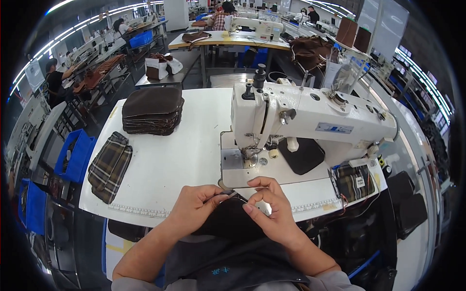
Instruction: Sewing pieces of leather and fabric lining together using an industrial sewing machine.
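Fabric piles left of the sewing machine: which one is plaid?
The flatter, nearer pile; the taller stack farther back is plain dark brown.

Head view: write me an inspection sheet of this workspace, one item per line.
Surface: white table, ruler strip along its near edge.
Work things: dark cloth between the hands; white sewing machine beyond.
Clutter: brown stack and plaid pieces on the table's left.
Hands: left hand pinches the dark cloth; right hand curled at its edge, grip unclear.
Cables: thin wires near the table's right end.
Surroundings: blue bins at left; people at other tables.
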